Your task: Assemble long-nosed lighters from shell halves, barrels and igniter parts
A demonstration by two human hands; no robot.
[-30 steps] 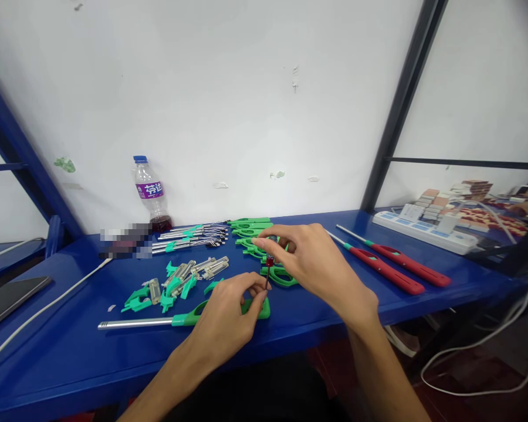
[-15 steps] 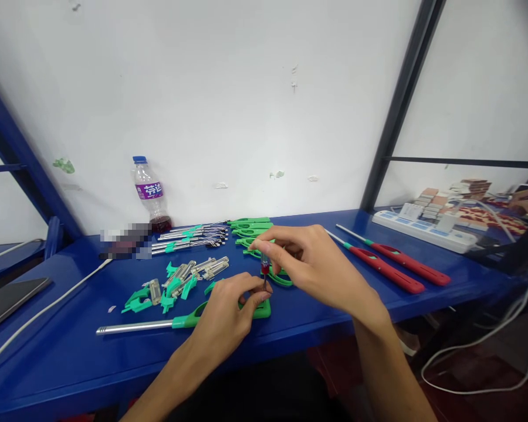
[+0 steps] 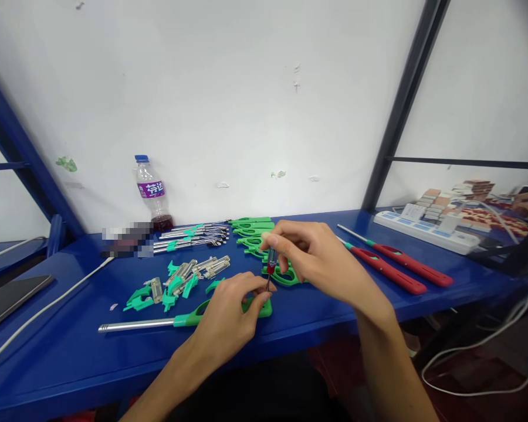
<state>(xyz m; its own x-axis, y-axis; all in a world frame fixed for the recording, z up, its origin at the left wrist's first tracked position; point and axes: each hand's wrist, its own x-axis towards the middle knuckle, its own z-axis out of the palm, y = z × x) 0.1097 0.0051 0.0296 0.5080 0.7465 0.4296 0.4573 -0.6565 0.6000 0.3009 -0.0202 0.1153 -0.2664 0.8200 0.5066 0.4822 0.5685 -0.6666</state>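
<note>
My right hand (image 3: 312,261) grips a small screwdriver (image 3: 271,261) with a clear and red handle, its shaft tilted down to the left. At the screwdriver's tip are the closed fingertips of my left hand (image 3: 233,308); what they pinch, if anything, is too small to make out. Beneath my left hand lies a green lighter (image 3: 188,319) with a silver tube pointing left, its middle hidden. Several green handle shells (image 3: 251,230) are lined up behind my hands. Clear and teal parts (image 3: 173,284) lie in a loose pile to the left.
Silver tubes with wires (image 3: 191,235) lie near the wall beside a bottle (image 3: 152,193). Two red lighters (image 3: 389,269) and a white power strip (image 3: 426,232) are on the right. A phone (image 3: 15,302) and a white cable (image 3: 53,313) lie at left; a co-worker's hand shows far right.
The screwdriver in my right hand has tilted, its handle moving slightly right and its tip staying near my left fingertips. The whole view has shifted a little.
</note>
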